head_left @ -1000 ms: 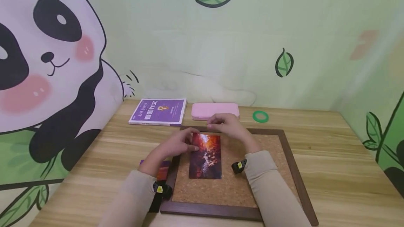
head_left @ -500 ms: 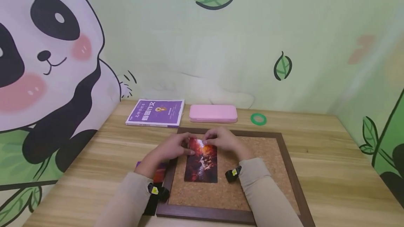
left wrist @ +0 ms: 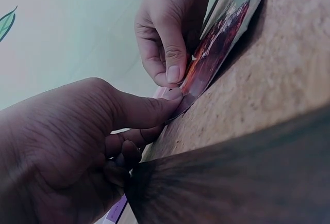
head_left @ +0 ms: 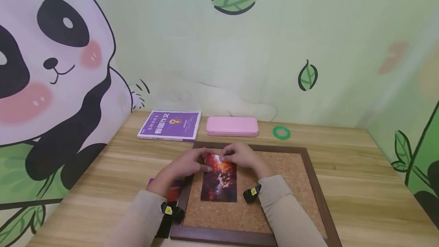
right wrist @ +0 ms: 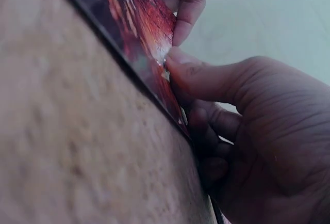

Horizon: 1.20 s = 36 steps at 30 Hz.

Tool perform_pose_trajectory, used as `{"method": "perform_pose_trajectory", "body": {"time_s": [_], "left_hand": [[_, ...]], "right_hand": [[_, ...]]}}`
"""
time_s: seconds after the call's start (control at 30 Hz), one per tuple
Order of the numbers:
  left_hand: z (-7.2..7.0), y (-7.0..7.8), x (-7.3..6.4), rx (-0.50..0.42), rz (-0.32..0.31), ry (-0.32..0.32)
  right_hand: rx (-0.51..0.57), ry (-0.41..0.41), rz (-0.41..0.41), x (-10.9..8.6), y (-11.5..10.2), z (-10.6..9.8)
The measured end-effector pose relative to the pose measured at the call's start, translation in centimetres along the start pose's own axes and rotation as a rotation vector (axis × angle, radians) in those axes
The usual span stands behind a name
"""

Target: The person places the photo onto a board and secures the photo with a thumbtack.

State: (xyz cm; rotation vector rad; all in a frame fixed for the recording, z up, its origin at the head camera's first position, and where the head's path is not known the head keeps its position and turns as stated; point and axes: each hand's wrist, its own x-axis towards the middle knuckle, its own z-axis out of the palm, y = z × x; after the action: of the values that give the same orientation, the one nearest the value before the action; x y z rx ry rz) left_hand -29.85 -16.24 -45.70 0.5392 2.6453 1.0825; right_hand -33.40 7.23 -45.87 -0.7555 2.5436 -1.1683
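Observation:
A glossy photo print (head_left: pixel 221 182) in red, orange and dark tones lies over the left part of a cork board (head_left: pixel 247 216). My left hand (head_left: pixel 188 163) pinches its upper left edge, thumb on the front. At the top edge my right hand (head_left: pixel 243 157) pinches with thumb and fingertips, close beside the left fingers. In the right wrist view the right thumb presses the bright part of the print (right wrist: pixel 129 33), the other fingers curled behind its edge. A tiny pale bit shows by that thumb; I cannot tell what it is.
The board has a dark brown wooden frame (head_left: pixel 319 197). A second print (head_left: pixel 174 193) lies partly under my left forearm. Along the back stand a purple book (head_left: pixel 171 125), a pink case (head_left: pixel 232 126) and a green ring (head_left: pixel 281 133), before a wall with a panda picture.
My right hand has come down from above the print to its top edge, where its fingertips now pinch. The left hand has stayed at the upper left edge.

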Motion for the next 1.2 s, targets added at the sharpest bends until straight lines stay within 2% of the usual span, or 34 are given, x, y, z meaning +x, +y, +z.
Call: {"method": "perform_pose_trajectory", "body": {"time_s": [0.2,0.43,0.7,1.03,1.2], "left_hand": [[0.2,0.1,0.1,-0.009,0.021,-0.001],[0.4,-0.2,0.2,-0.021,0.022,-0.006],[0.2,0.0,0.2,-0.042,0.022,-0.008],[0.1,0.1,-0.2,-0.017,-0.012,0.002],[0.2,0.0,-0.2,-0.011,-0.005,0.004]], "right_hand": [[-0.014,0.061,0.028,0.0,-0.1,0.5],[0.018,0.111,0.070,-0.1,-0.4,0.7],[0.012,0.120,0.078,0.2,-0.3,0.7],[0.010,0.118,0.105,0.2,-0.6,1.0],[-0.008,0.131,0.108,0.2,-0.8,1.1]]}}
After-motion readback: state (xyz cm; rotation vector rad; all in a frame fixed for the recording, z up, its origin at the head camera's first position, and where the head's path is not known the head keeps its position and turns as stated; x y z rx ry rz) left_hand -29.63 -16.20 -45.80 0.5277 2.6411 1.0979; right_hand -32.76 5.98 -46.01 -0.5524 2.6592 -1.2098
